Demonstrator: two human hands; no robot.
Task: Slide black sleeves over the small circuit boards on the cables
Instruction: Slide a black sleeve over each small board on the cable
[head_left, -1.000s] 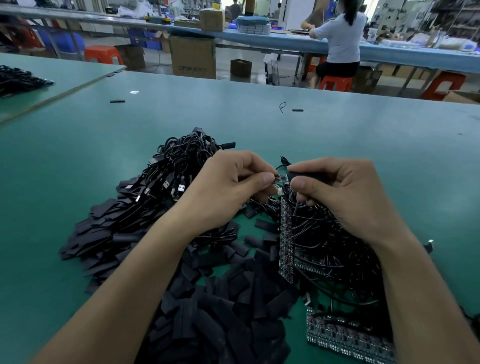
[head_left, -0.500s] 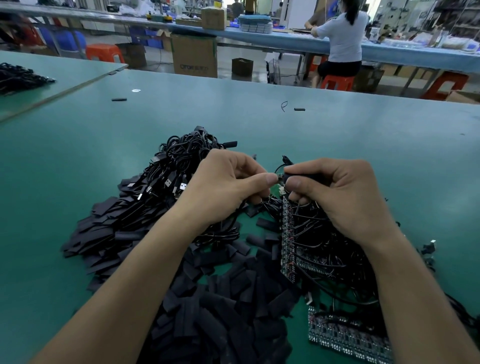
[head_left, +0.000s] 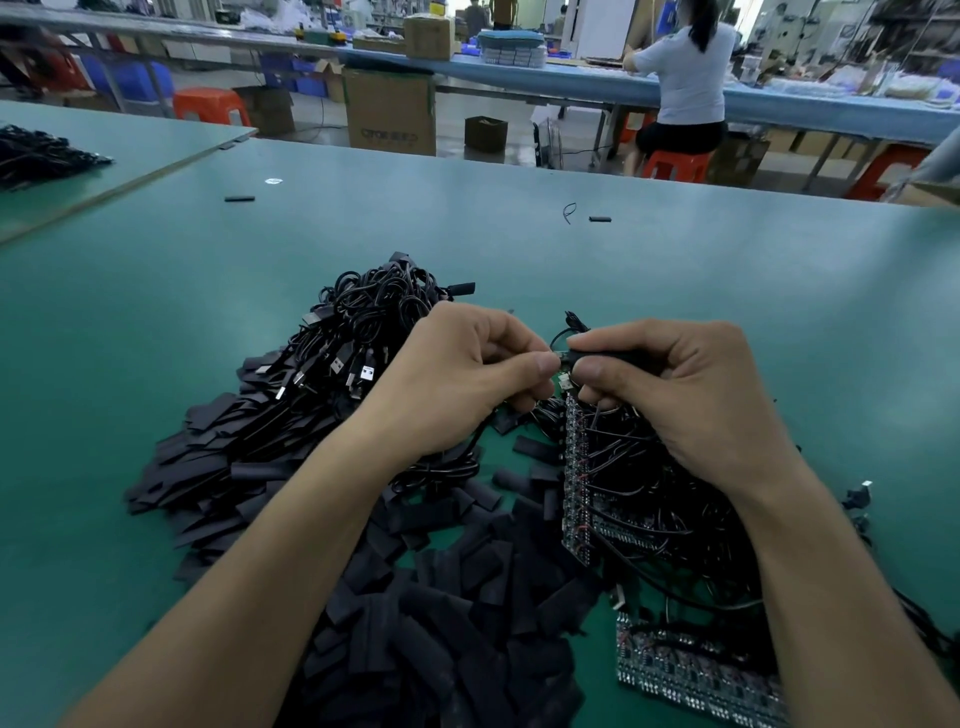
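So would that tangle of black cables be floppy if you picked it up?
Probably floppy: the black cables lie in loose curls. They'd likely lift as one clump, since the loops look tangled together. Rolling seems unlikely; the heap sits slumped on the table.

A box (head_left: 389, 111) stands beyond the green table (head_left: 727, 270); a person (head_left: 685, 78) sits there on a red stool (head_left: 672, 165).

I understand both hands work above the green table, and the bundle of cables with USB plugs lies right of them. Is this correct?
Not quite: the head view shows the bundle of cables left of them, beyond the left hand. It and the right hand, which pinches a black sleeve, do work above the green table.
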